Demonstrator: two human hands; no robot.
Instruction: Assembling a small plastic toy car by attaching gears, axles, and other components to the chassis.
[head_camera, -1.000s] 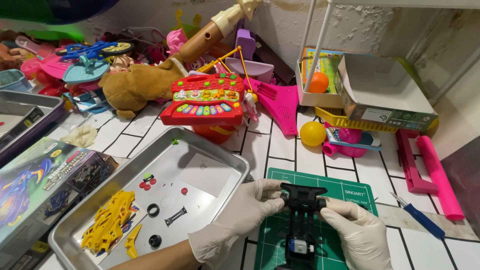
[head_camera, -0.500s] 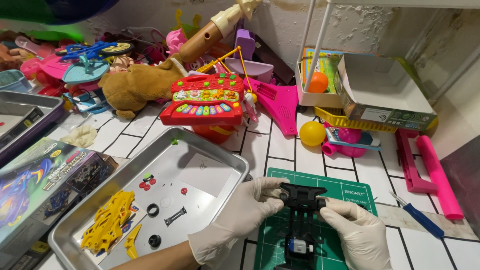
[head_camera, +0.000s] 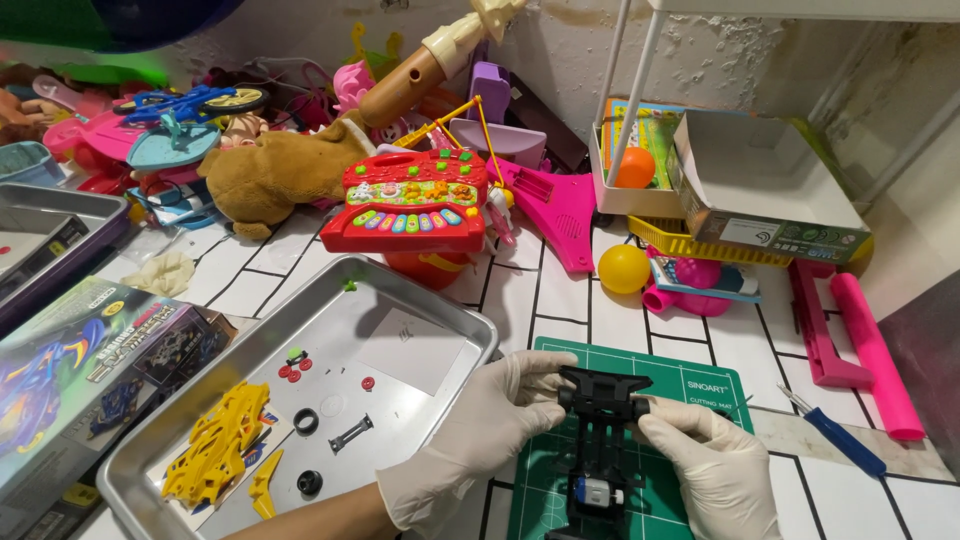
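At the far left lies a kit box (head_camera: 85, 370) with a racing-car picture, partly under the edge of a metal tray (head_camera: 440, 335). In the tray sit a yellow car shell (head_camera: 215, 455), two black tyres (head_camera: 306, 421), a small black bar (head_camera: 351, 434) and a few red bits (head_camera: 292, 372), all well apart from the hands.

Right of the tray, the left hand (head_camera: 490, 430) in a pale glove reaches across onto a green mat (head_camera: 700, 385). Its fingers are closed on the left front corner of a black chassis (head_camera: 600, 440). The chassis lies over the mat between the two hands, its long axis running away from the person, the wide front bar at the far end and a small motor with a blue end near the bottom edge of the view. The right hand (head_camera: 715, 470), also gloved, grips the opposite front corner, thumb on top. Both hands touch the chassis at the same end, one on each side, neither clearly nearer; the near end with the motor is free.

Further right, a blue screwdriver (head_camera: 835, 435) lies on the tiles, nearer the right hand. Behind, a red toy keyboard (head_camera: 410, 200), a yellow ball (head_camera: 624, 268) and a pink tool (head_camera: 865, 350) crowd the wall.
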